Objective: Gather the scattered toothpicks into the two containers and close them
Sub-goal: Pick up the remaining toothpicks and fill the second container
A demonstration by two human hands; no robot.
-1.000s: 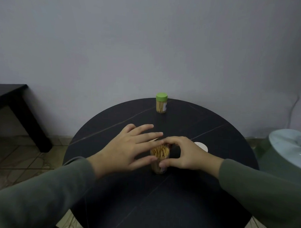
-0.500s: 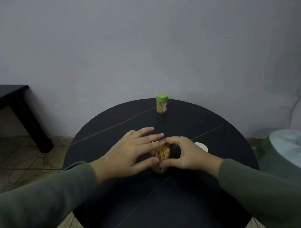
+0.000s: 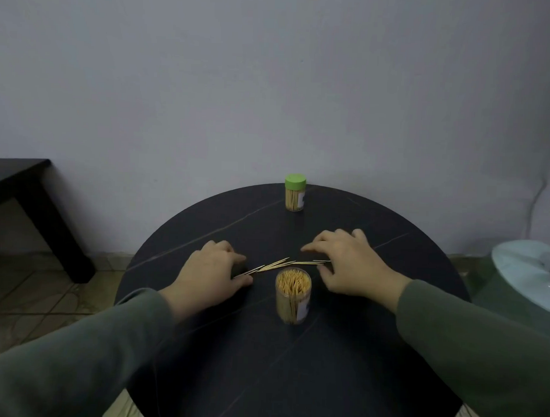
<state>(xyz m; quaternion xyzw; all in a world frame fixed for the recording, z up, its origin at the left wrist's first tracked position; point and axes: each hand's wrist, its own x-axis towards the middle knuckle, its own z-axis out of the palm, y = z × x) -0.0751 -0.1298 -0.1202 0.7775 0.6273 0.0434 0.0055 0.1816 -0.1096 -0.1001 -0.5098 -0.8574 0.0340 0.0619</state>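
An open clear container (image 3: 292, 298), packed with upright toothpicks and without a lid, stands in the middle of the round black table (image 3: 292, 380). Just behind it several loose toothpicks (image 3: 281, 263) lie in a line. My left hand (image 3: 212, 276) rests at their left end, fingers bent, thumb and fingertips beside the outermost sticks. At their right end is my right hand (image 3: 349, 264), arched with its fingertips on the table. A second container (image 3: 295, 195) with a green lid stands closed at the far edge.
A black side table (image 3: 22, 180) stands at the left over a tiled floor (image 3: 30, 293). A white rounded object (image 3: 527, 273) sits low at the right. A plain wall rises right behind the round table.
Both hands have let go of the open container and moved apart to the two ends of the loose toothpicks behind it. The white lid seen beside my right hand is now hidden.
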